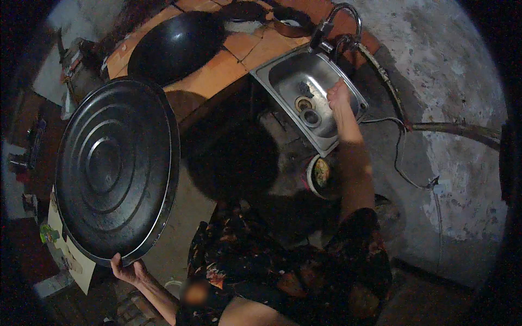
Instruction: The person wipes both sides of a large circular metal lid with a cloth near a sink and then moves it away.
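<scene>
My left hand point(128, 272) grips the lower rim of a large round dark metal lid or tray point(134, 179) with concentric ridges, its broad face tipped towards me. The lid is raised at the left, in front of the tiled counter. My right hand point(339, 97) is over the right side of a stainless steel sink point(285, 91), below the faucet point(326, 30). Its fingers look curled, but whether they hold anything is unclear. In the basin are a round drain fitting point(304, 104) and a grey ring-shaped piece point(311, 117).
A big black wok or domed lid point(175, 47) occupies the orange-tiled counter point(240, 47), with dark pans point(291, 22) behind. Below the sink's front corner stands a bucket point(321, 173) with mixed contents. A cable point(401, 167) runs along the rough wall at right.
</scene>
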